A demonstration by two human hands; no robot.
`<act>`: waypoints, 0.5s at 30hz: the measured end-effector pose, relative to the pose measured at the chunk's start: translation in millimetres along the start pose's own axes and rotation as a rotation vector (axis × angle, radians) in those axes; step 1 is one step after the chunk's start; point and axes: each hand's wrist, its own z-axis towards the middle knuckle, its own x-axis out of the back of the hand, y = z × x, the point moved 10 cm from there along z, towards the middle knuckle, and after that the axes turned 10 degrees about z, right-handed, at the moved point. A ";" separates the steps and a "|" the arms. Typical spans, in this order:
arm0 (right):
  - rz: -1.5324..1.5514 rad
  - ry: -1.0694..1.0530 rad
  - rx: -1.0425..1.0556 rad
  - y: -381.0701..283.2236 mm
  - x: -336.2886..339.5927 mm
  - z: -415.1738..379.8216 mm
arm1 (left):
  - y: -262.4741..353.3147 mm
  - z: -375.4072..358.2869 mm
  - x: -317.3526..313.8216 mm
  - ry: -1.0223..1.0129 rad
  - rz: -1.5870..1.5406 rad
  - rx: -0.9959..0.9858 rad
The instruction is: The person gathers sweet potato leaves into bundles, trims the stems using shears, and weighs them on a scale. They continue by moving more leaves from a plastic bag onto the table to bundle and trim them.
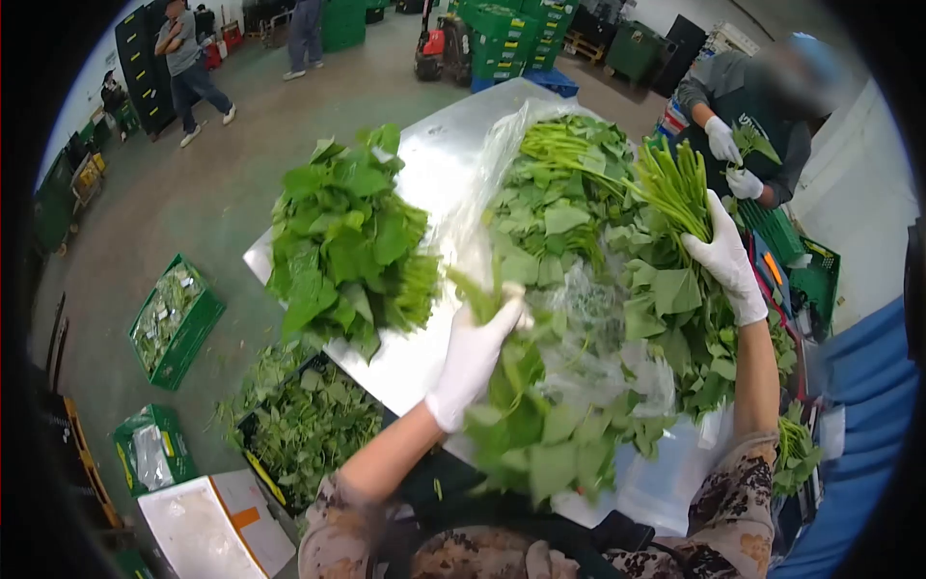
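My right hand (723,256), in a white glove, is closed round the stems of a bunch of leafy greens (680,188). Its cut stem ends point up and its broad leaves hang below. Over the middle of the metal table (449,140), my left hand (476,362), also gloved, is closed on a few leafy green stems (516,381), smeared by motion. Just beyond it lies a large pile of greens (569,207) on clear plastic wrap (492,183). To the left, stacked bunches of greens (352,236) rest on the table with their stems facing right.
At right, a co-worker (748,125) in white gloves handles a leafy sprig. A black crate of leaves (313,425), green crates (178,323) and a white box (212,526) sit at lower left. Stacked green crates (502,43) and a red pallet jack (444,48) are behind.
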 end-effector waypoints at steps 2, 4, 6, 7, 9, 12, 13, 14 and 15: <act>-0.072 -0.064 0.033 -31.3 -26.9 -23.0 | 7.8 1.4 -1.1 0.082 0.089 -0.037; -0.076 -0.122 0.058 -63.5 -68.7 -50.4 | 4.0 2.0 -7.1 0.093 0.061 -0.097; -0.060 -0.140 0.020 -68.6 -107.4 -80.4 | -1.4 -8.6 -10.5 0.054 0.074 -0.103; 0.126 -0.201 -0.075 -75.6 -131.7 -90.7 | -14.0 -11.2 -8.1 0.059 0.049 -0.180; 0.372 -0.189 -0.101 -63.7 -172.6 -107.3 | -27.2 -31.1 -4.0 0.038 -0.121 -0.145; 0.321 -0.141 -0.073 -62.8 -200.3 -129.6 | -31.0 -51.5 13.2 0.068 -0.199 -0.090; 0.280 -0.121 -0.049 -66.9 -203.3 -132.6 | -28.5 -57.5 16.7 0.086 -0.182 -0.114; 0.282 -0.135 -0.049 -71.3 -204.1 -133.8 | -29.5 -58.6 19.6 0.052 -0.154 -0.134; 0.282 -0.148 -0.055 -76.9 -200.2 -134.6 | -30.4 -58.1 23.1 0.016 -0.126 -0.149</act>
